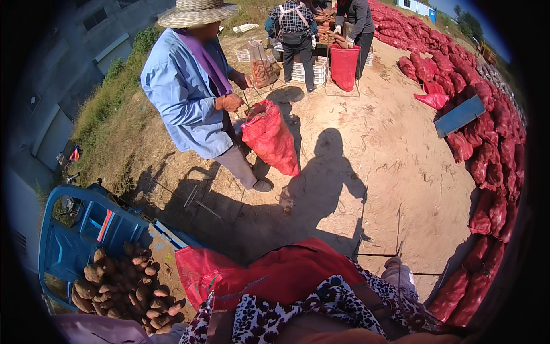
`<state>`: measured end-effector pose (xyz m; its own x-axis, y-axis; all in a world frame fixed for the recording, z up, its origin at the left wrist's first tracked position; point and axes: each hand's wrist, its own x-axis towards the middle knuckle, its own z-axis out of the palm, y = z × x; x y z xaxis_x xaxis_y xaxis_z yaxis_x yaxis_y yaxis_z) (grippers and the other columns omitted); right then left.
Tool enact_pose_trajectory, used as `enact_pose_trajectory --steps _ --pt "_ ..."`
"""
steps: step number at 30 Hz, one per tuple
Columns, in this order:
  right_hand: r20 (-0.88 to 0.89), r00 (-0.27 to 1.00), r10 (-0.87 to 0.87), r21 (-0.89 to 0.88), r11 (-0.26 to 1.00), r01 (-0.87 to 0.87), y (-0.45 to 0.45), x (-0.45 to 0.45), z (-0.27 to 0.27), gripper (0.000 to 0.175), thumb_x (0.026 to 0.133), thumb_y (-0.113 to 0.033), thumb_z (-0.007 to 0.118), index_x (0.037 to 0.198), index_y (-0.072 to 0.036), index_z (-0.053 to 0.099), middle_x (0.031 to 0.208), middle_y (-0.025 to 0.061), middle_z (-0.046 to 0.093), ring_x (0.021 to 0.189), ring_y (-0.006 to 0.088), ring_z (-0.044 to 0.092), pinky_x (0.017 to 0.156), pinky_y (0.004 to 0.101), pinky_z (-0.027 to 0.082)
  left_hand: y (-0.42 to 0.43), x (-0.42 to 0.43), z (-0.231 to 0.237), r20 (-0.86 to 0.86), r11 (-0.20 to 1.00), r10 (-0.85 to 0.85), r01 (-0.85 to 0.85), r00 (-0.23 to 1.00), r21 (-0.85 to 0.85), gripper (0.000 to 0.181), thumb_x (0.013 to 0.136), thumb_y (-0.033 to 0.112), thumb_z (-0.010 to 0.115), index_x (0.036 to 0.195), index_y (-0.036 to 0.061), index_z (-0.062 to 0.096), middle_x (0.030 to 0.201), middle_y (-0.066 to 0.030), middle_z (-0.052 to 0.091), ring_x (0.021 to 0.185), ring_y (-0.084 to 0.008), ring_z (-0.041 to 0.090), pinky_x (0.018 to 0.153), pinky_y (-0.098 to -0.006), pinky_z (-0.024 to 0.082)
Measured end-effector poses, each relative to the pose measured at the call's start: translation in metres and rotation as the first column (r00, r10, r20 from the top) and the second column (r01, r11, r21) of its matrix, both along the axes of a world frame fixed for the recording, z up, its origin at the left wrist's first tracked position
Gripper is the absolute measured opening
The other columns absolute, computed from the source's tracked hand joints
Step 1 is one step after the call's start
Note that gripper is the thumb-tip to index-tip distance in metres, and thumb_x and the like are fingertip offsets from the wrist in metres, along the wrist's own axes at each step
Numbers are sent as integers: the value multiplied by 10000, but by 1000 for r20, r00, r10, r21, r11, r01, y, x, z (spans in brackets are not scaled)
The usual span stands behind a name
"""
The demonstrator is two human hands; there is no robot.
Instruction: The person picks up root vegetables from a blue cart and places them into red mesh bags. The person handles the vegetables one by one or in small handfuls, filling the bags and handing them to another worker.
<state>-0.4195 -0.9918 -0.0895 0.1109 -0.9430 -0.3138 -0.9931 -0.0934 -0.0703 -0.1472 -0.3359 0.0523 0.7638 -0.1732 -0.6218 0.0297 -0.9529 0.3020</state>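
Note:
A red mesh sack (283,275) lies across my front, over leopard-print clothing. My right hand (398,275), in a pale glove, is at the lower right beside a thin metal wire frame (378,254); whether its fingers close on the wire is unclear. At the bottom edge, a pale patch past a lilac sleeve (103,327) seems to be my gloved left hand (171,335), mostly cut off. Just above it, brown sweet potatoes (129,288) are heaped in the blue cargo bed (64,253) of a small vehicle.
A person in a straw hat (184,94) holds the neck of a filled red sack (270,137) by cords. Farther back, people work around crates (318,69) and an upright red sack (343,66). Filled red sacks (485,167) line the right, with a blue panel (459,116) on them.

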Motion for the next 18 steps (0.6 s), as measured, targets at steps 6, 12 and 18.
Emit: enact_pose_trajectory --steps 6,12,18 --pt "20 1000 17 19 1000 -17 -12 -3 -1 762 876 -442 711 1502 -112 427 1314 194 640 1214 327 631 952 461 533 -13 -5 1 5 1000 13 -13 1000 -14 321 887 318 689 1155 149 743 1104 -127 761 1047 -339 722 867 -492 565" --pt "37 998 44 31 999 -45 -10 8 11 727 886 -442 702 1483 -114 449 1299 188 650 1203 321 638 949 462 533 -16 -13 3 9 999 36 -36 999 -26 313 881 315 695 1141 151 750 1096 -124 764 1042 -335 725 858 -491 569" --pt "49 998 51 39 998 -53 -7 14 18 692 895 -442 693 1464 -115 470 1285 182 660 1193 314 645 946 462 533 -21 -16 1 13 999 37 -37 999 -37 305 875 313 700 1128 152 757 1089 -121 767 1037 -331 728 849 -490 572"
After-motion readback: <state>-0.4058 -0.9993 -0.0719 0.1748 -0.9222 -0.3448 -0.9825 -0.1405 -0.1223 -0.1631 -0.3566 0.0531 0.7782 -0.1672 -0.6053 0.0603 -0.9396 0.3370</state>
